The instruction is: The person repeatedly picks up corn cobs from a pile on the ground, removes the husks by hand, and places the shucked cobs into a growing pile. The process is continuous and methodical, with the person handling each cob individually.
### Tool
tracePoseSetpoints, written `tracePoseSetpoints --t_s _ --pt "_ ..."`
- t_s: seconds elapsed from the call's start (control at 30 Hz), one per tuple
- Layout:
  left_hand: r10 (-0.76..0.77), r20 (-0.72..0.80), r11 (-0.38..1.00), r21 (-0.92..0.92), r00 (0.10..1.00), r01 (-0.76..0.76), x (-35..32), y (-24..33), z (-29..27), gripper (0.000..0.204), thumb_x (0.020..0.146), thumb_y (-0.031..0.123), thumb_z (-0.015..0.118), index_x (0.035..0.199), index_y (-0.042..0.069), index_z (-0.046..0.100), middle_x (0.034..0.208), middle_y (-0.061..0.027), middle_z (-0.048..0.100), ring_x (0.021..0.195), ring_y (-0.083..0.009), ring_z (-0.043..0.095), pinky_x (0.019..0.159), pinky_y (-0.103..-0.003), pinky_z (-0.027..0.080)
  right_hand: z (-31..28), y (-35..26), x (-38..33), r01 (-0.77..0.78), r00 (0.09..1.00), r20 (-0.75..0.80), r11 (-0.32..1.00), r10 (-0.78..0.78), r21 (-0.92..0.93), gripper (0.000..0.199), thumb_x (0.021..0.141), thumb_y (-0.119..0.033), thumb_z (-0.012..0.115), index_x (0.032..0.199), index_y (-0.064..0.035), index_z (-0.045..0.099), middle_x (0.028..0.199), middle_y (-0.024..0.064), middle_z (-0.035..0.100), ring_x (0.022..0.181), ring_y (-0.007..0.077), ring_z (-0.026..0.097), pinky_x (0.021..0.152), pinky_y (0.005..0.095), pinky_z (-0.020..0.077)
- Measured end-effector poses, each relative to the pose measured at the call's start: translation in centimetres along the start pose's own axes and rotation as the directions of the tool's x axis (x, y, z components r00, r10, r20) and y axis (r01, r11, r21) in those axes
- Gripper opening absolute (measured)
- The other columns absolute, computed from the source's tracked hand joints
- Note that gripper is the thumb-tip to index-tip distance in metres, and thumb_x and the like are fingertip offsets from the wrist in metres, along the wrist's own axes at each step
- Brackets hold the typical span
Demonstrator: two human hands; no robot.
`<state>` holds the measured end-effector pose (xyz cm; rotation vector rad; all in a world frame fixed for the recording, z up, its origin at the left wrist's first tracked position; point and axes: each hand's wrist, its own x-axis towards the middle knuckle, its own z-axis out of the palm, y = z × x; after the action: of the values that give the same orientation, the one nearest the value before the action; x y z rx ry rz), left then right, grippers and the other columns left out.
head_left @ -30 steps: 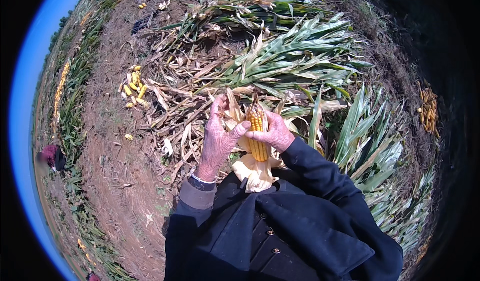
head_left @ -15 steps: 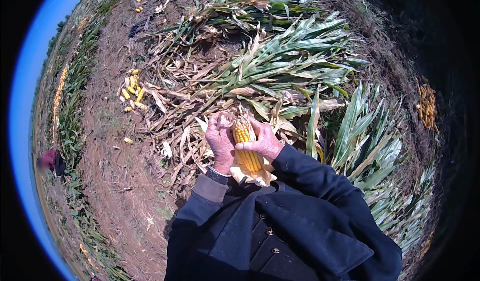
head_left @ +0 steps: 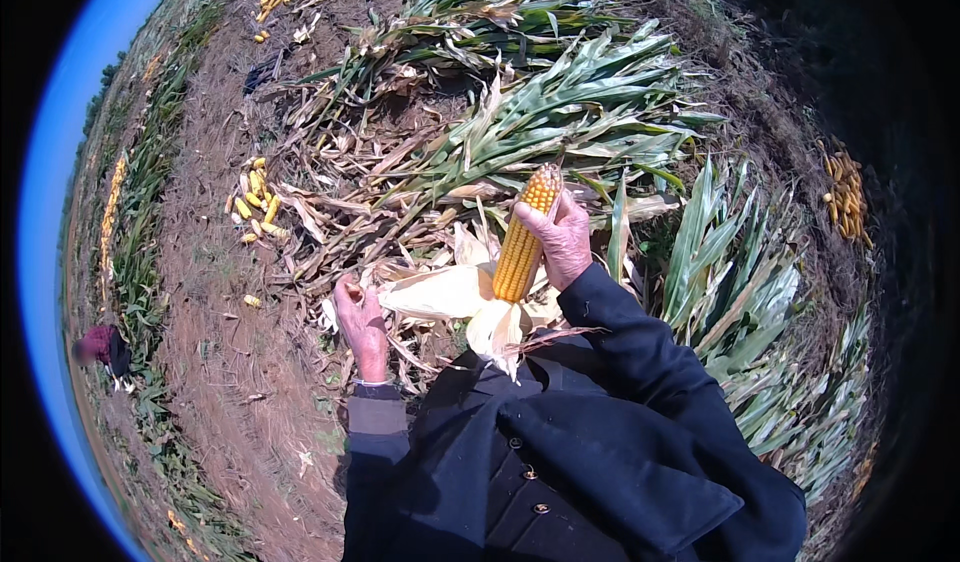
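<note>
Right hand: your right hand (head_left: 562,242) is clenched round the cob (head_left: 522,245), holding it upright above your chest.
Left hand: your left hand (head_left: 360,317) pinches the husk (head_left: 440,290) edge, pulled out sideways.
Cob: kernels bare on most of its length; husk leaves fan at the base, not off.
Progress: judged mostly husked; snapping the husk off the base is left.
Around: cut stalks (head_left: 560,112) ahead, cob pile (head_left: 252,202) on the soil to your left, another pile (head_left: 846,197) far right.
Person: someone (head_left: 100,347) at the far left edge.
</note>
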<state>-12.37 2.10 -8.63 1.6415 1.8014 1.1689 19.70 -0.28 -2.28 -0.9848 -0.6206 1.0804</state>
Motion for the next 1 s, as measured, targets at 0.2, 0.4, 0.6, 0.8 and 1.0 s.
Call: tracePoseSetpoints --t_s 0.2,0.4,0.6,0.8,1.0 --pt "0.315 -0.046 0.899 -0.307 0.948 -0.314 2.9 17.6 -4.6 0.045 0.09 0.01 0.069 0.131 -0.001 0.052 0.116 -0.0113 0.06 0.102 -0.0211 0.061 0.094 -0.036 0.05 3.2 -0.4 -0.8 0.21 0.966 0.222 0.91 -0.136 -0.357 0.05 0.079 -0.021 0.083 0.119 -0.003 0.058 0.104 0.0038 0.063 0.094 0.0102 0.058 0.086 0.0292 0.0497" --pt "0.125 0.681 0.961 -0.265 0.721 0.084 -2.9 16.2 3.1 0.083 0.073 0.021 0.086 0.139 0.0 0.04 0.117 -0.016 0.064 0.105 -0.0258 0.066 0.089 -0.037 0.053 5.9 -1.8 -2.0 0.122 0.958 0.282 0.963 -0.051 -0.241 0.051 0.08 -0.02 0.082 0.119 -0.0018 0.056 0.102 0.0035 0.062 0.095 0.0103 0.058 0.085 0.0282 0.0497" --pt "0.139 0.622 0.924 -0.362 0.771 0.126 -7.1 13.2 5.0 0.061 0.075 0.015 0.084 0.124 0.0 0.051 0.104 -0.0114 0.067 0.093 -0.0196 0.065 0.081 -0.034 0.053 5.7 -3.1 -1.6 0.023 0.912 0.41 0.999 -0.009 -0.028 0.028 0.1 -0.021 0.059 0.115 0.0021 0.06 0.095 0.0043 0.064 0.09 0.0103 0.06 0.083 0.0262 0.0494" --pt "0.127 0.659 0.911 -0.373 0.741 0.175 -6.8 13.1 4.7 0.058 0.074 0.01 0.084 0.122 0.001 0.053 0.106 -0.0104 0.066 0.096 -0.0192 0.065 0.083 -0.033 0.053 5.2 -3.4 -1.2 -0.378 0.921 0.244 0.851 0.305 0.364 0.028 0.105 -0.024 0.045 0.105 0.0025 0.056 0.087 0.0152 0.069 0.08 0.0278 0.07 0.078 0.0367 0.0579" --pt "0.028 0.677 0.557 -0.622 0.736 0.55 -7.8 9.5 5.6 0.058 0.078 0.017 0.083 0.123 -0.002 0.053 0.11 -0.0077 0.065 0.099 -0.0153 0.063 0.087 -0.03 0.052 5.4 -0.1 -0.8 -0.602 0.739 0.325 0.362 0.589 0.711 0.027 0.107 -0.025 0.04 0.105 -0.001 0.053 0.078 0.008 0.06 0.067 0.0234 0.059 0.071 0.0381 0.0523"
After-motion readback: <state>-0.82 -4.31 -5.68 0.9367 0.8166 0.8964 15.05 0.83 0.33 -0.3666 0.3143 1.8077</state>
